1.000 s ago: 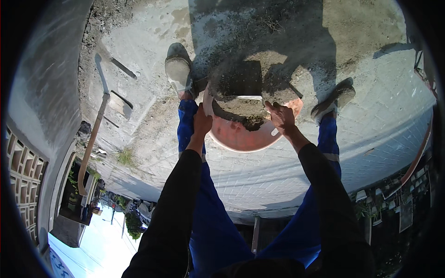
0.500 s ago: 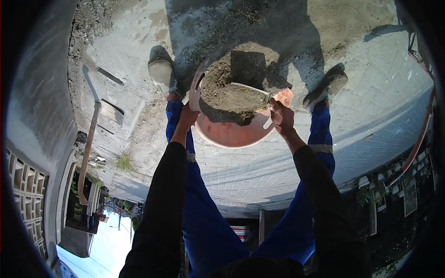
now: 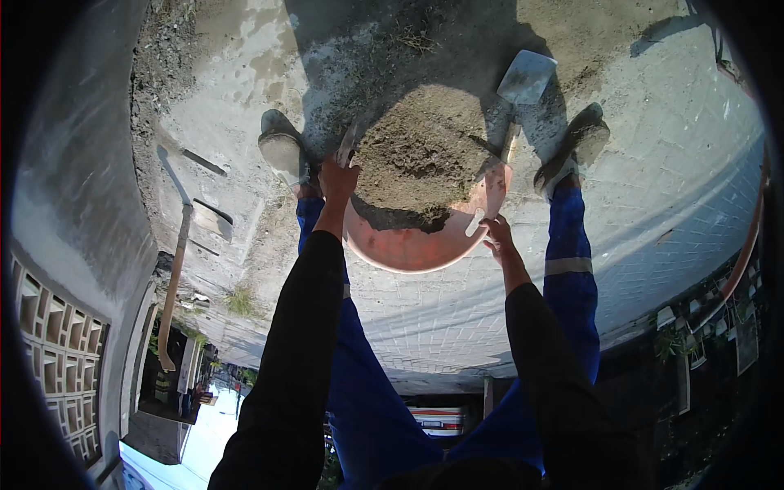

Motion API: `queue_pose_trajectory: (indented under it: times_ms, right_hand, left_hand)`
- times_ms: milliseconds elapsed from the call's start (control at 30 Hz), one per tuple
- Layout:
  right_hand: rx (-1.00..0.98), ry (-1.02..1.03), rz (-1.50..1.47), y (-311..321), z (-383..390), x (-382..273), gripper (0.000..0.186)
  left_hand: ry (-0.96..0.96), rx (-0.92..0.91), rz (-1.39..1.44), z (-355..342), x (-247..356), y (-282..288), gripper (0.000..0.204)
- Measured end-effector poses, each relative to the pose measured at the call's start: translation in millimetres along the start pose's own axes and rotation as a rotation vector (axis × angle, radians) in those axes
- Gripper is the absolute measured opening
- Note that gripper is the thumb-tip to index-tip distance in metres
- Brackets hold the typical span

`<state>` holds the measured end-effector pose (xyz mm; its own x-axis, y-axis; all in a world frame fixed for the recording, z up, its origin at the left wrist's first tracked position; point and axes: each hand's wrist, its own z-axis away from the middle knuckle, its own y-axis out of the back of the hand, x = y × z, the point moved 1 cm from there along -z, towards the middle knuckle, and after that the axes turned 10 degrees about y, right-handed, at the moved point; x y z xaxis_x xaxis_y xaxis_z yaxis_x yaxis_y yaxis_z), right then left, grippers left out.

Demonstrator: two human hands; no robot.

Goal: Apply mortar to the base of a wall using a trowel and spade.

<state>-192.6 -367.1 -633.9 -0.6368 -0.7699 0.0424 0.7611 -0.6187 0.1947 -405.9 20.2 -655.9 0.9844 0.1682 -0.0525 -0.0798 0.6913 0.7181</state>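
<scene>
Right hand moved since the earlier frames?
Yes. Against the right shoe, the right hand now sits farther down the picture, nearer the person's body, by the handle slot of the orange tub.

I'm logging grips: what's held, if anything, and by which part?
Left hand: orange tub, by its left rim. Right hand: at right rim; grip unclear.

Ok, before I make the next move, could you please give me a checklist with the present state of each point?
1. Left hand holding the left side of the orange tub: ok.
2. Right hand through the right handle slot: not ok, it is beside the slot.
3. Square metal blade out of the soil: ok.
4. Far rim undamaged: cannot tell, soil and shadow obscure it.
5. Shoes on either side of the tub: ok.
</scene>
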Motion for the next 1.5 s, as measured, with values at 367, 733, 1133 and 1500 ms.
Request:
queue_pose_trajectory:
  times_ms: [367,733,1133,1500]
  right_hand:
    - [0.236,0.355,0.003,-44,129,-16,0.028]
    - [0.251,0.395,-0.203,139,412,-180,0.032]
    - [-0.073,0.827,-0.991,691,503,-453,0.022]
    - [-0.046,0.614,-0.969,636,434,-397,0.021]
  left_hand:
    - [-0.132,-0.089,0.128,115,58,101,0.03]
    - [-0.477,-0.039,-0.034,338,246,343,0.029]
    - [-0.542,-0.637,0.437,527,824,444,0.033]
    - [-0.699,-0.356,0.643,557,723,427,0.038]
